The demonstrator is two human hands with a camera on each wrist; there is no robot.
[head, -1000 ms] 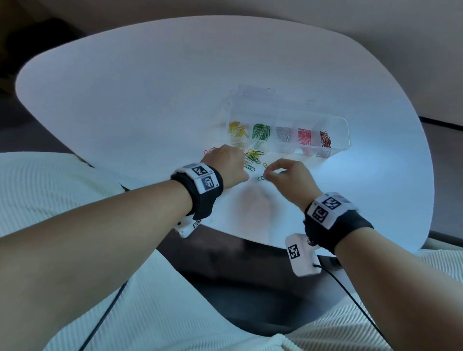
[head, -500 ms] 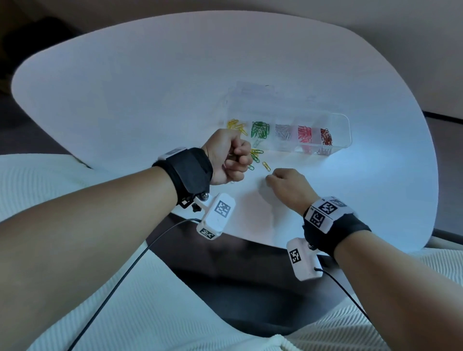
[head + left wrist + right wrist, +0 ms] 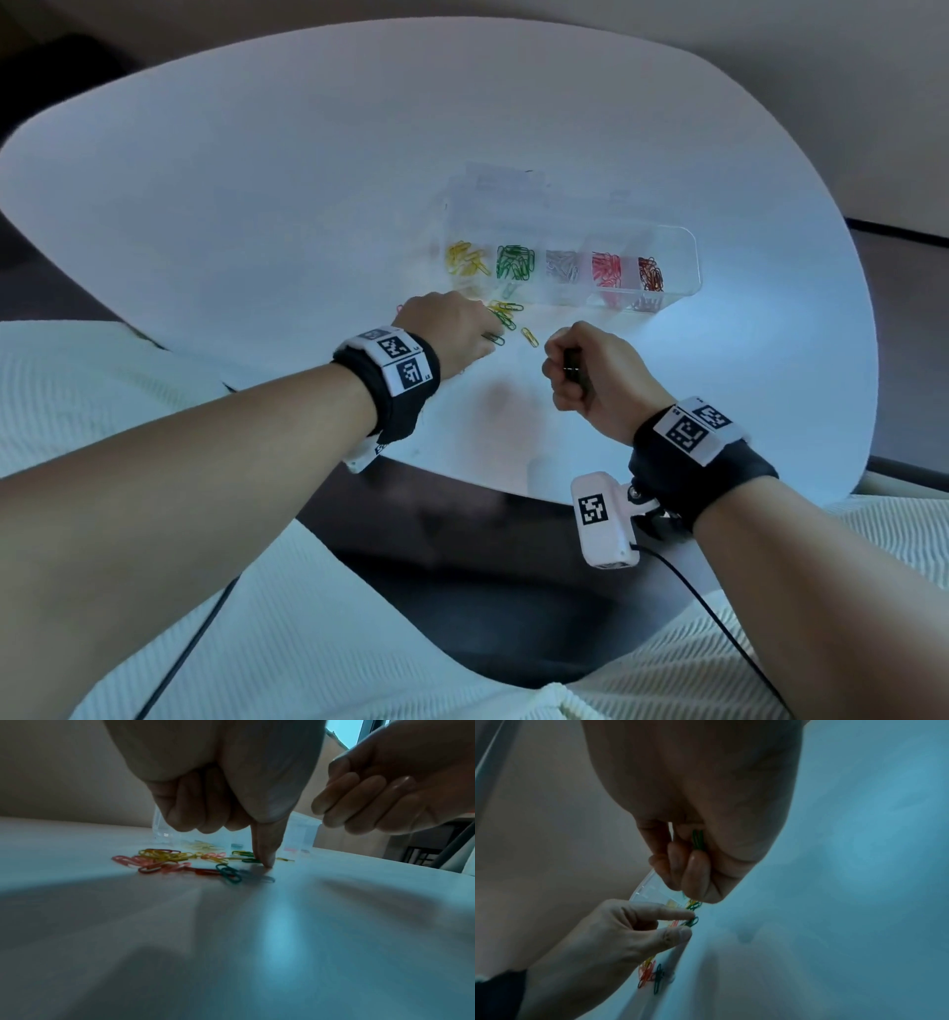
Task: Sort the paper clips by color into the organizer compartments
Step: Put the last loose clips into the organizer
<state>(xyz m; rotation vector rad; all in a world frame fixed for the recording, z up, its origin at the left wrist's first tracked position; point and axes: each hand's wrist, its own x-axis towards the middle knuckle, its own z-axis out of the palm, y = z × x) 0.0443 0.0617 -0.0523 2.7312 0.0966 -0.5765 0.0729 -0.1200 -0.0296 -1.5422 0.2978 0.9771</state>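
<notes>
Since a moment ago left hand (image 3: pixel 452 329) has dropped onto the loose clips (image 3: pixel 506 313), index finger pressing down; right hand (image 3: pixel 590 375) lifted, fist closed around green clips (image 3: pixel 697 839).

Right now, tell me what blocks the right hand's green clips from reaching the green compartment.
Nothing visible does. The right hand holds green clips in its curled fingers; bare table lies between it and the open-topped green compartment of the organizer.

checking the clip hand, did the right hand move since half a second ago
Yes. The right hand has lifted off the table and turned into a fist, thumb side up, holding green clips; it sits no nearer the organizer.
</notes>
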